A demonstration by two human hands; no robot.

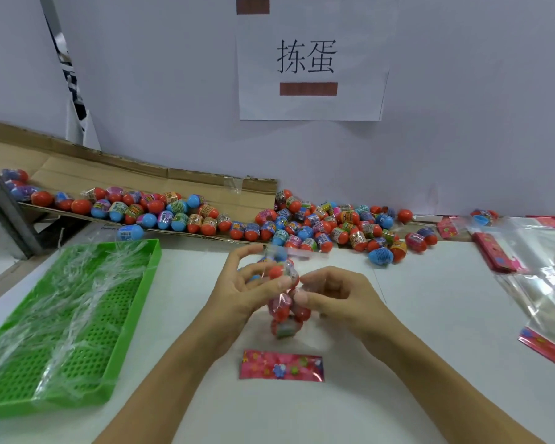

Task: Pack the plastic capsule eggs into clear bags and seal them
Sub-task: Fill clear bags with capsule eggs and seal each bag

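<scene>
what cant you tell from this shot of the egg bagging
- How many eggs are in the bag: head view, the left hand and right hand cover parts of it and it is blurred.
- Whether the bag's top is sealed: blurred by motion.
- Print on the egg labels: too small.
- How far the cardboard and the clear bags run: cut off by the left and right edges.
</scene>
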